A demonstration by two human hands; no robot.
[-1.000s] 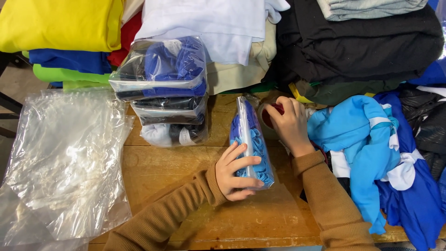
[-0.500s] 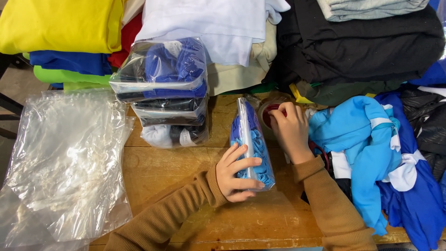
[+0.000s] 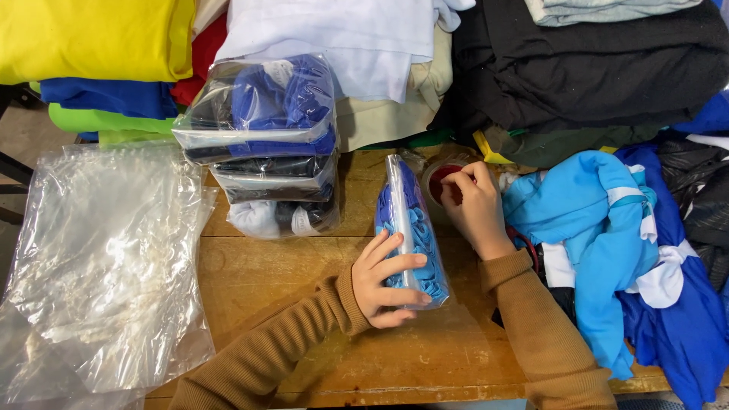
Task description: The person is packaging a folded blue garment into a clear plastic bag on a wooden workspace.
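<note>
Where hands grip: clear bag [image 3: 411,228] of blue clothing

Left hand [image 3: 383,281] grips a clear bag packed with blue fabric [image 3: 410,228], stood on edge on the wooden table [image 3: 304,304], fingers wrapped over its near end. Right hand [image 3: 472,206] sits on a roll of clear tape with red core [image 3: 444,181] just behind the bag, fingertips pinching at the rim. Both sleeves tan knit. Stack of three packed bags [image 3: 266,144] to the left of it. Loose empty plastic bags [image 3: 99,266] hang over the table's left edge. Light-blue and white garment [image 3: 600,228] heaped to the right. Folded piles along the far edge: yellow [image 3: 91,38], white [image 3: 342,30], black [image 3: 592,68].
</note>
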